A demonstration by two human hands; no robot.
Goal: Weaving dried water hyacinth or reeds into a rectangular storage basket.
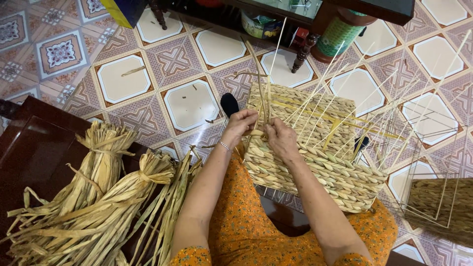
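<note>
Patterned floor tiles (189,103) surround both hands (261,129), pinching fibre strands on a woven basket (315,162); dried-leaf bundles (98,197) lie left.

Patterned tile floor (192,101); dark wooden furniture (305,49) above

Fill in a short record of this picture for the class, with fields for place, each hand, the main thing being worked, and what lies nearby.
Place: patterned tile floor, seen from above
Left hand: pinching straw strands at the basket's edge
Right hand: gripping the same strands, close beside the left
Basket: half-woven straw, resting on the person's lap, thin pale stakes sticking out
Wrist: thin bracelet on the left arm
Nearby left: tied bundles of dried straw
Nearby right: wire frame and another woven piece
</note>
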